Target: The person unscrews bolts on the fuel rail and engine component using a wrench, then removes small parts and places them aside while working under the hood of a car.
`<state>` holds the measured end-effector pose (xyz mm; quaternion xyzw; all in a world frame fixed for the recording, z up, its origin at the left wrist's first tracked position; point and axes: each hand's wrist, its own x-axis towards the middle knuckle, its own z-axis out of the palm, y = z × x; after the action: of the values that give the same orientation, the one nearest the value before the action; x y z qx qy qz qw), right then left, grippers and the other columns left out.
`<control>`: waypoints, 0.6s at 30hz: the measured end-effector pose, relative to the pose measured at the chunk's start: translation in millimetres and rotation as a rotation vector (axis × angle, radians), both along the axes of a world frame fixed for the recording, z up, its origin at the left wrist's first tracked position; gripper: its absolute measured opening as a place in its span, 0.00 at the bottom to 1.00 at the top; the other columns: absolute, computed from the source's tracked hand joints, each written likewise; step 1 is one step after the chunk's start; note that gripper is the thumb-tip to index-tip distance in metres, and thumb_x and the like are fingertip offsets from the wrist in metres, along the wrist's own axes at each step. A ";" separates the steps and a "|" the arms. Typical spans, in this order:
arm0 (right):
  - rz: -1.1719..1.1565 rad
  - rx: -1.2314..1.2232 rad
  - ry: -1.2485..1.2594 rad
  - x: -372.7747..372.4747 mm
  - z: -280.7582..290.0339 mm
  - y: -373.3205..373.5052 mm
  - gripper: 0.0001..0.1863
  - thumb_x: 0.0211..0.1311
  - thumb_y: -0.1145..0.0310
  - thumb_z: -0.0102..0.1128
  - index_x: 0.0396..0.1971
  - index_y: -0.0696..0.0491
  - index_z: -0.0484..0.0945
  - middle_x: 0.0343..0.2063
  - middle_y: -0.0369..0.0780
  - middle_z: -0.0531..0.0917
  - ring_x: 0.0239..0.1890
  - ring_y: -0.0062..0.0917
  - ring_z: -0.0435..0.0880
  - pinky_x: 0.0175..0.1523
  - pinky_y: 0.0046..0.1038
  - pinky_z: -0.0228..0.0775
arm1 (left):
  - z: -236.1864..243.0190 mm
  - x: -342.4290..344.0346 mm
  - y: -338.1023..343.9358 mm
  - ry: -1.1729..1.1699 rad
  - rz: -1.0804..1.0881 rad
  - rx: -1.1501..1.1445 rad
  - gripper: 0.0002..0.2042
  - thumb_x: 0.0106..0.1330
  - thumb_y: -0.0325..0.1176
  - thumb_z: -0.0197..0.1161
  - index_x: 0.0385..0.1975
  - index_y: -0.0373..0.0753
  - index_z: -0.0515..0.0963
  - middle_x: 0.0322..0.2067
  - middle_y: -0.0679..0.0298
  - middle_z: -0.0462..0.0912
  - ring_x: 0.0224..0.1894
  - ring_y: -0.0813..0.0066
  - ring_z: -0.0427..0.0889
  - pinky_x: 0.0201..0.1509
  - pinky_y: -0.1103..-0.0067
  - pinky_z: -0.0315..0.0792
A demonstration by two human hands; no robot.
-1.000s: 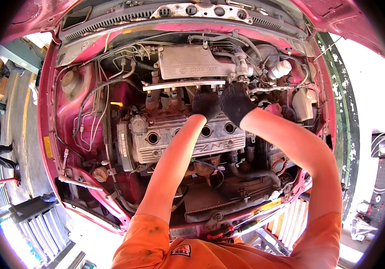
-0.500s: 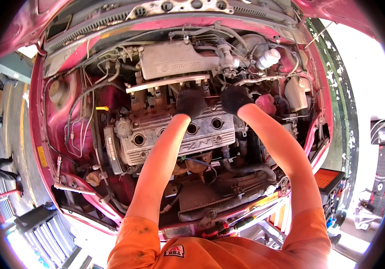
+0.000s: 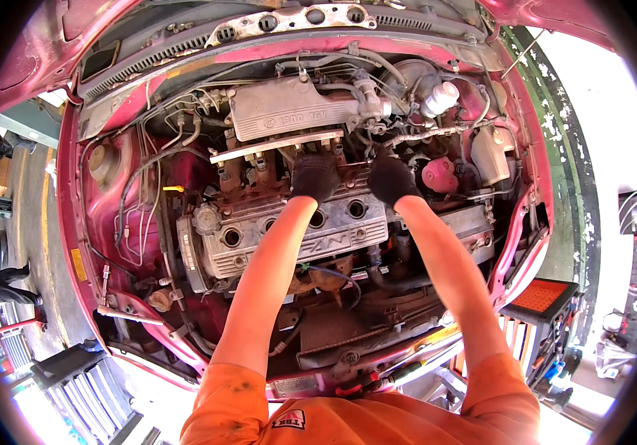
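Note:
Both of my hands wear black gloves and reach past the engine's metal valve cover (image 3: 281,241) to its rear edge. My left hand (image 3: 314,178) is closed low beside the pale fuel rail (image 3: 277,145), its fingertips out of sight. My right hand (image 3: 391,178) is closed a little to the right, at the rear right corner of the cover. A thin straight bar (image 3: 355,163) shows between the two hands; what it belongs to I cannot make out. Behind them lies the ribbed grey intake cover (image 3: 289,111). Round open holes run along the valve cover.
A yellow dipstick handle (image 3: 174,188) stands left of the engine. Hoses and a white-capped reservoir (image 3: 440,99) lie at the back right. A flat gasket-like metal plate (image 3: 289,26) rests below the windscreen. Red-handled pliers (image 3: 359,384) lie on the front edge, and an orange-topped tool cart (image 3: 541,298) stands right.
My right forearm and elbow have swung inward to the left, and the right hand has turned slightly. My left hand stays near the fuel rail. The whole view has shifted a little.

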<state>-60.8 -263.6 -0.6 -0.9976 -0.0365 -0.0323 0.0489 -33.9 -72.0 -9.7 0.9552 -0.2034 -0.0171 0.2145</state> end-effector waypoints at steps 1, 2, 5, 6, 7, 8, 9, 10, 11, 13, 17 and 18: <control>0.000 0.118 -0.085 1.3 16.7 15.1 0.27 0.57 0.69 0.48 0.53 0.71 0.62 0.29 0.56 0.79 0.34 0.47 0.80 0.39 0.40 0.72 | -2.8 1.4 6.8 0.014 0.022 0.027 0.22 0.54 0.57 0.59 0.35 0.44 0.79 0.26 0.50 0.82 0.33 0.53 0.81 0.41 0.61 0.72; -0.168 0.186 -0.048 -6.5 35.7 27.7 0.26 0.58 0.67 0.51 0.54 0.66 0.63 0.30 0.53 0.80 0.33 0.47 0.78 0.41 0.42 0.70 | -5.9 1.0 14.3 0.029 0.044 0.054 0.24 0.53 0.59 0.60 0.35 0.43 0.79 0.26 0.51 0.82 0.33 0.53 0.81 0.41 0.62 0.72; -0.127 0.260 -0.396 -4.5 30.2 6.8 0.24 0.57 0.65 0.54 0.54 0.59 0.67 0.31 0.49 0.81 0.34 0.47 0.78 0.41 0.43 0.70 | -11.5 2.0 10.3 -0.109 0.092 0.048 0.27 0.52 0.63 0.59 0.33 0.42 0.79 0.25 0.52 0.82 0.33 0.54 0.81 0.41 0.62 0.71; 0.030 0.342 -0.469 3.2 34.7 1.5 0.18 0.57 0.64 0.54 0.47 0.54 0.74 0.29 0.46 0.81 0.33 0.45 0.79 0.40 0.43 0.70 | -9.6 2.3 5.9 -0.058 0.083 0.065 0.27 0.52 0.63 0.59 0.34 0.42 0.79 0.26 0.52 0.82 0.34 0.54 0.81 0.41 0.61 0.71; 0.137 0.260 -0.361 12.8 38.0 1.2 0.17 0.54 0.65 0.54 0.45 0.52 0.76 0.28 0.46 0.81 0.32 0.44 0.79 0.39 0.42 0.71 | -2.1 1.5 3.7 -0.006 0.076 0.089 0.27 0.51 0.63 0.60 0.35 0.42 0.78 0.26 0.52 0.82 0.35 0.54 0.81 0.42 0.61 0.71; 0.245 0.178 -0.250 24.4 40.1 4.8 0.16 0.52 0.65 0.55 0.42 0.51 0.78 0.28 0.46 0.81 0.31 0.43 0.80 0.37 0.41 0.72 | 5.0 0.5 2.2 0.046 0.072 0.113 0.28 0.51 0.63 0.60 0.36 0.42 0.78 0.27 0.52 0.82 0.35 0.54 0.81 0.43 0.61 0.70; 0.352 0.101 -0.138 34.9 38.7 9.5 0.16 0.49 0.66 0.55 0.40 0.49 0.80 0.27 0.46 0.81 0.30 0.42 0.80 0.36 0.40 0.72 | 10.4 -2.1 2.6 0.069 0.068 0.098 0.28 0.51 0.63 0.60 0.36 0.43 0.78 0.27 0.53 0.82 0.35 0.54 0.81 0.43 0.61 0.70; 0.434 0.004 -0.004 47.1 32.2 10.6 0.12 0.48 0.64 0.56 0.34 0.51 0.79 0.26 0.44 0.81 0.30 0.41 0.80 0.37 0.40 0.72 | 18.6 -2.2 1.9 0.081 0.056 0.081 0.28 0.51 0.63 0.60 0.37 0.43 0.78 0.27 0.53 0.82 0.35 0.53 0.81 0.43 0.61 0.70; 0.513 -0.092 0.132 55.2 22.2 10.5 0.10 0.47 0.63 0.58 0.27 0.53 0.79 0.25 0.43 0.81 0.30 0.39 0.80 0.38 0.40 0.72 | 22.5 -2.8 0.9 0.094 0.044 0.064 0.27 0.51 0.63 0.60 0.37 0.43 0.78 0.27 0.53 0.82 0.35 0.53 0.81 0.43 0.60 0.70; 0.657 -0.208 0.131 60.4 12.8 17.8 0.09 0.42 0.63 0.59 0.22 0.52 0.78 0.24 0.41 0.81 0.30 0.36 0.81 0.35 0.38 0.72 | 13.4 -4.1 6.6 -0.032 0.023 -0.068 0.27 0.51 0.61 0.60 0.38 0.43 0.78 0.27 0.53 0.82 0.35 0.52 0.81 0.44 0.61 0.70; 0.803 -0.397 0.015 58.8 2.1 19.6 0.06 0.42 0.64 0.58 0.20 0.48 0.79 0.22 0.40 0.81 0.28 0.33 0.81 0.31 0.37 0.71 | 1.9 -1.4 6.9 -0.003 0.017 -0.093 0.27 0.51 0.60 0.61 0.40 0.42 0.76 0.30 0.51 0.82 0.37 0.52 0.80 0.47 0.61 0.70; 0.797 -0.417 0.083 60.6 14.3 28.5 0.05 0.43 0.65 0.58 0.21 0.48 0.80 0.22 0.39 0.81 0.28 0.32 0.82 0.31 0.36 0.71 | -1.6 -1.7 11.0 0.030 0.032 -0.109 0.27 0.51 0.59 0.61 0.41 0.41 0.76 0.31 0.51 0.82 0.38 0.52 0.80 0.48 0.61 0.69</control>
<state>-0.2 -235.1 13.7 -0.8947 -0.4216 0.0371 -0.1431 -35.5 -61.0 -11.2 0.9448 -0.1857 -0.0171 0.2694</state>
